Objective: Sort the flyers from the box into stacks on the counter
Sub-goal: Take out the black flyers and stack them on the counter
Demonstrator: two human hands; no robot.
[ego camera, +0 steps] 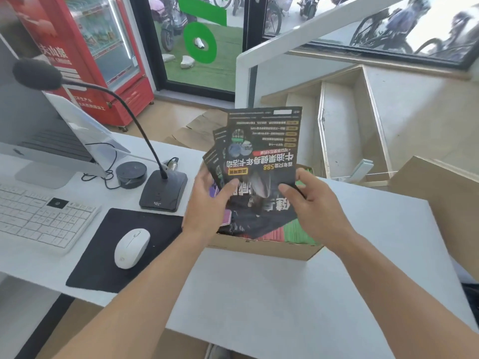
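While black flyers fan out above the open cardboard box near the counter's far edge, the left hand and right hand each pinch their lower corners; coloured stacks fill the box.

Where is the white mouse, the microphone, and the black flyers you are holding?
white mouse (pixel 132 247), head view, middle of its top shell.
microphone (pixel 36 73), head view, its foam head.
black flyers (pixel 261 151), head view, front sheet's printed face.
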